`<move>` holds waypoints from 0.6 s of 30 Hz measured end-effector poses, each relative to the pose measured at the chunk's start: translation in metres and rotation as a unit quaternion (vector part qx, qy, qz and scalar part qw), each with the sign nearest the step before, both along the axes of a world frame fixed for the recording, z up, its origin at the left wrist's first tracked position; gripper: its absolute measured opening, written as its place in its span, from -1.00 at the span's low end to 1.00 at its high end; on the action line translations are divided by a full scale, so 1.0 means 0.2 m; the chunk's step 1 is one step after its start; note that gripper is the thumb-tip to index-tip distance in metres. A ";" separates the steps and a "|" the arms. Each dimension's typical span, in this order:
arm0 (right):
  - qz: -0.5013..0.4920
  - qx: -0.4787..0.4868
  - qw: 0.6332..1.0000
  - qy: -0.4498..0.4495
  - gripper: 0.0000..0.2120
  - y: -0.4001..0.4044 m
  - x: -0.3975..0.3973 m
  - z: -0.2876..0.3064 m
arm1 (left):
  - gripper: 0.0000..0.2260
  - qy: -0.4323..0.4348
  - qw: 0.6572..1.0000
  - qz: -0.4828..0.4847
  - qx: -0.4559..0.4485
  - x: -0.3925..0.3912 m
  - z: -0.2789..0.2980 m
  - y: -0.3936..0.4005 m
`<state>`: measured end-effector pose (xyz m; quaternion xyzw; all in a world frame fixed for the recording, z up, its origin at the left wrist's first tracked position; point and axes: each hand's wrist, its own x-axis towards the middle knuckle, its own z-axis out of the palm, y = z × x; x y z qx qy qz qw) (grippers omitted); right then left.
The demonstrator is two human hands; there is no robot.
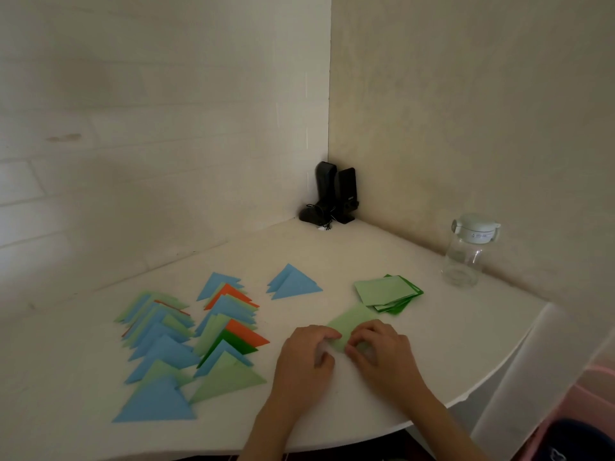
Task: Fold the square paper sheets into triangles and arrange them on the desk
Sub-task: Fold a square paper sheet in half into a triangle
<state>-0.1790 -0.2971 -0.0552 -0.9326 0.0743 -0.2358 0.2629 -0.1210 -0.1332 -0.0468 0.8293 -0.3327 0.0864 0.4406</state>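
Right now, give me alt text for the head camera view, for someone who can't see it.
Two hands, left hand and right hand, fold a light green sheet on a white desk. Rows of folded triangles lie to the left, a stack of green squares beyond, a clear bottle far right.

White desk with curved front edge, set into wall corner. On it: two overlapping rows of folded triangles at left, blue, light green, orange, dark green; separate pair of blue triangles further back; stack of green square sheets right of centre; light green sheet near front; clear bottle at right; black speakers in corner.
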 end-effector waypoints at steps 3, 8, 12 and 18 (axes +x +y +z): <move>0.018 0.056 0.998 -0.031 -0.74 0.00 -0.01 0.02 | -0.61 -0.052 0.998 -0.014 -0.015 0.01 -0.01 0.00; 0.052 0.099 0.992 -0.055 -0.81 0.00 -0.02 0.04 | -0.89 -0.098 0.995 -0.018 -0.022 0.03 -0.04 0.00; 0.025 0.072 0.993 -0.087 -0.84 0.01 -0.02 0.01 | -0.86 -0.112 0.993 0.016 -0.021 0.02 -0.05 0.00; 0.014 0.016 0.999 -0.032 -0.78 0.00 -0.03 -0.01 | -0.87 -0.143 0.989 0.034 0.032 -0.01 -0.02 0.00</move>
